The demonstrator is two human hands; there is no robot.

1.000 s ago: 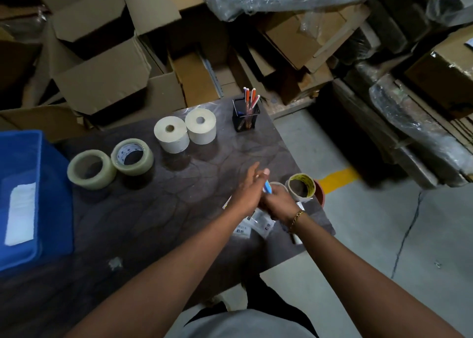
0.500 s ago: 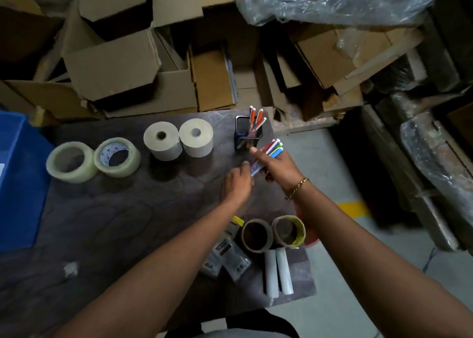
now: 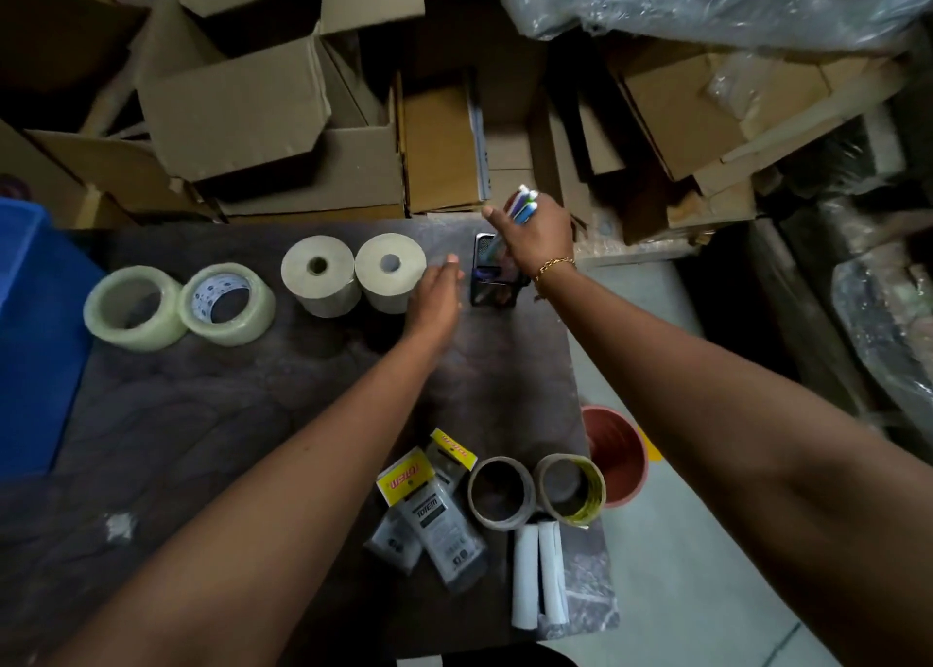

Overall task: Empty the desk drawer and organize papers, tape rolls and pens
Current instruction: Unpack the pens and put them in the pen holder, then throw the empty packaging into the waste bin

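Note:
My right hand (image 3: 535, 235) grips a bundle of pens (image 3: 522, 207), their lower ends inside the black mesh pen holder (image 3: 492, 283) at the desk's far right. My left hand (image 3: 436, 298) hovers open just left of the holder, holding nothing. Two clear tape rolls (image 3: 134, 308) (image 3: 227, 305) and two solid white rolls (image 3: 318, 275) (image 3: 391, 270) stand in a row along the far edge. Near me lie two brown-cored tape rolls (image 3: 500, 497) (image 3: 573, 492), two rolled white papers (image 3: 537, 575) and small packets with yellow labels (image 3: 429, 510).
The dark desk (image 3: 227, 414) ends at the right over grey floor. A blue bin (image 3: 35, 343) sits on its left side. Stacked cardboard boxes (image 3: 262, 111) and plastic-wrapped goods (image 3: 707, 0) crowd behind. A reddish pot (image 3: 618, 454) stands on the floor beside the desk.
My right hand has carried the pens from the near right of the desk up to the pen holder. My left hand let go of them and followed alongside.

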